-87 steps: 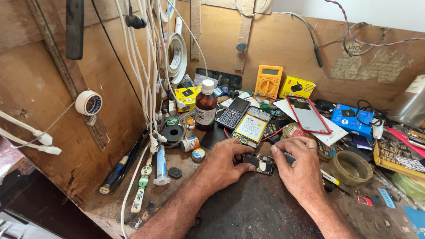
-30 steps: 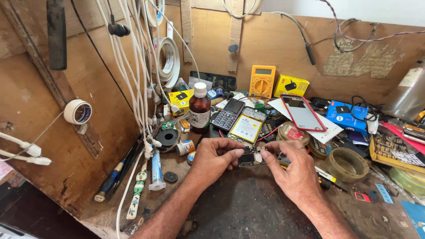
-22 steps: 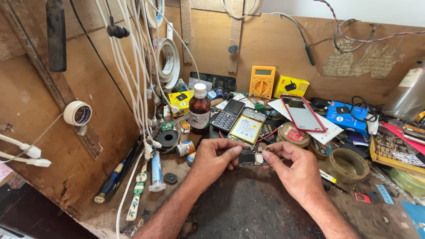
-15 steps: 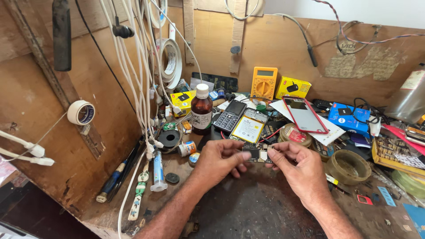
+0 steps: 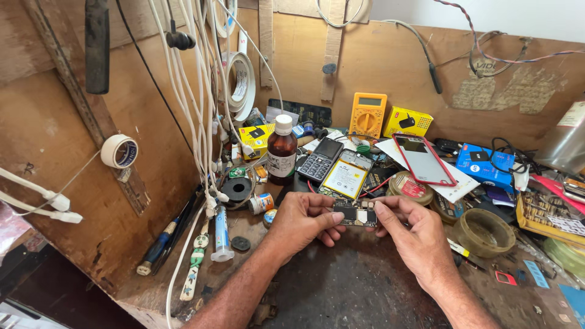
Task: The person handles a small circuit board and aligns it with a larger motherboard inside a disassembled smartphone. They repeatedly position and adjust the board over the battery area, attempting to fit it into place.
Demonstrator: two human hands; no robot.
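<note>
Both hands pinch a small dark circuit board [image 5: 355, 213] between them above the workbench [image 5: 341, 286]: left hand [image 5: 301, 220] grips its left end, right hand [image 5: 414, 234] its right end. Just beyond lie a yellow-labelled battery [image 5: 345, 178] and a brown bottle [image 5: 282, 152].

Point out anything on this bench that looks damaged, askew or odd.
A phone with a red frame lies tilted on white paper, apparently stripped. An opened phone with its battery showing lies behind the small circuit board that the left hand and right hand hold between them. The dark bench top looks stained and worn.
</note>
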